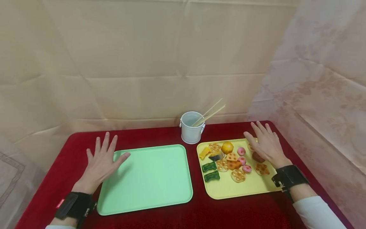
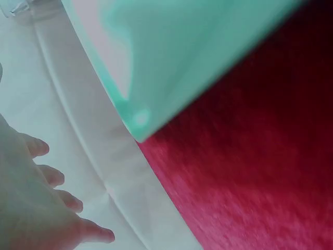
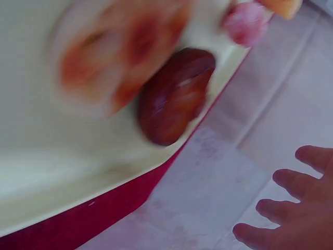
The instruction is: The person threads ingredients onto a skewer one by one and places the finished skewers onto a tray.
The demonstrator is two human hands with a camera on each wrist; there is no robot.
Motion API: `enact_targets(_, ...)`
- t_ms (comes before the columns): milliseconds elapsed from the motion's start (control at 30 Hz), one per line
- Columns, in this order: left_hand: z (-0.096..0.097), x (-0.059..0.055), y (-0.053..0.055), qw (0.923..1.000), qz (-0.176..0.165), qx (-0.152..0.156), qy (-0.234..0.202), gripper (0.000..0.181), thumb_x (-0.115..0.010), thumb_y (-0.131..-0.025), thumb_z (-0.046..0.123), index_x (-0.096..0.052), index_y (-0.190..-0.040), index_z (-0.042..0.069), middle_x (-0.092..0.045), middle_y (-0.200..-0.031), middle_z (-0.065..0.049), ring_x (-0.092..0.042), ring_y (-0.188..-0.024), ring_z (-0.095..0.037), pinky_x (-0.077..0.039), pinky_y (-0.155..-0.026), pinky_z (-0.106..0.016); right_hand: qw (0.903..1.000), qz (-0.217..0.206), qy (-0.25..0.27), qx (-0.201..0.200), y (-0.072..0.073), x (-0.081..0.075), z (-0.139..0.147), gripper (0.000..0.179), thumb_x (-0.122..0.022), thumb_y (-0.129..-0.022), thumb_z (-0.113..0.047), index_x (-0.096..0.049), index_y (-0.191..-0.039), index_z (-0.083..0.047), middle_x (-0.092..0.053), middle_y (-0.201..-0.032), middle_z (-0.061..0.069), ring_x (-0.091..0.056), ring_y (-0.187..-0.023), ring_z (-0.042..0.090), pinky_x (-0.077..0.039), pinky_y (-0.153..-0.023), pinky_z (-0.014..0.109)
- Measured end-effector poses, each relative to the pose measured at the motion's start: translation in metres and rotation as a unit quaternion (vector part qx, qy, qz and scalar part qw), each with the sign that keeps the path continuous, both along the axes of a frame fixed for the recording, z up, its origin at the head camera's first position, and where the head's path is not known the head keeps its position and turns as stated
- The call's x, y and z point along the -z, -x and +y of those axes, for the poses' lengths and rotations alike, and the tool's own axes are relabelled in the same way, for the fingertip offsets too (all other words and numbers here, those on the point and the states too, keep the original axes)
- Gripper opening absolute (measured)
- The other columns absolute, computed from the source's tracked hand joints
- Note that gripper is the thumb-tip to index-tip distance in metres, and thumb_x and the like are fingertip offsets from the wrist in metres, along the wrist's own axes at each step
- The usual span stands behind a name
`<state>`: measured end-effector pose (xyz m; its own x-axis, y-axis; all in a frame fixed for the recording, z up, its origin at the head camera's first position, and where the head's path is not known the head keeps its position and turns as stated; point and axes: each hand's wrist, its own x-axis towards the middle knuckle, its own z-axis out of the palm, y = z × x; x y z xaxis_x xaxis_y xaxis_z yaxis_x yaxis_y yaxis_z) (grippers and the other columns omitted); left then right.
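Note:
My left hand [image 1: 100,163] is spread over the left edge of a light green tray [image 1: 148,175], fingers straight and holding nothing. In the left wrist view its fingers reach out beside the tray's corner. Above the right side of a yellow tray [image 1: 228,190] hovers my right hand [image 1: 266,144], also with straight fingers and nothing held. That tray carries several toy food pieces: lotus root slices [image 1: 238,175], green pieces [image 1: 211,176], pink rings [image 1: 246,169] and a yellow ball [image 1: 227,148]. A glossy brown piece [image 3: 177,96] lies close to the right hand, partly hidden by it in the head view.
A white metal bucket [image 1: 191,133] with thin wooden skewers [image 1: 210,115] leaning in it stands behind the trays, near the back edge. Dark red cloth [image 1: 197,216] covers the table. Creased cloth hangs [image 1: 128,63] behind the table and along the right side.

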<state>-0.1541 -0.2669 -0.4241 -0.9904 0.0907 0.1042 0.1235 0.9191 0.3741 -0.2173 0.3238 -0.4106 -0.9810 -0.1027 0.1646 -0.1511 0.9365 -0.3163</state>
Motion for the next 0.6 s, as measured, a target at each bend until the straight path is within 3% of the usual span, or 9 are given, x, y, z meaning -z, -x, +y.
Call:
enact_targets(333, 0.009, -0.004, -0.001, 0.9992, 0.005, 0.001, -0.041, 0.097, -0.055, -0.099, 0.060, -0.016, -0.164, 0.000, -0.001, -0.169, -0.028, 0.001, -0.151, -0.058, -0.004, -0.106, -0.085, 0.9948, 0.061, 0.082, -0.007, 0.003, -0.023, -0.043, 0.067, -0.045, -0.107, -0.055, -0.051, -0.148, -0.002, -0.054, -0.145, 0.028, -0.048, -0.133, 0.049, -0.036, -0.108, 0.067)
enact_targets(467, 0.014, -0.007, -0.001, 0.9986, 0.006, 0.000, -0.053, 0.096, -0.053, -0.100, 0.061, -0.015, -0.164, -0.001, -0.001, -0.169, -0.028, 0.002, -0.152, -0.057, -0.004, -0.107, -0.084, 0.9912, 0.068, 0.114, 0.002, 0.007, -0.031, -0.062, 0.065, -0.044, -0.107, -0.055, -0.056, -0.143, -0.003, -0.059, -0.140, 0.024, -0.054, -0.126, 0.047, -0.040, -0.104, 0.066)
enact_targets(600, 0.019, -0.008, -0.002, 0.9978, 0.009, 0.002, -0.065, 0.095, -0.053, -0.101, 0.060, -0.016, -0.163, -0.002, -0.003, -0.169, -0.029, 0.001, -0.152, -0.056, -0.006, -0.108, -0.084, 0.9865, 0.099, 0.130, -0.001, 0.015, -0.038, -0.080, 0.058, -0.049, -0.106, -0.050, -0.064, -0.134, -0.002, -0.066, -0.131, 0.023, -0.061, -0.117, 0.044, -0.045, -0.099, 0.063)
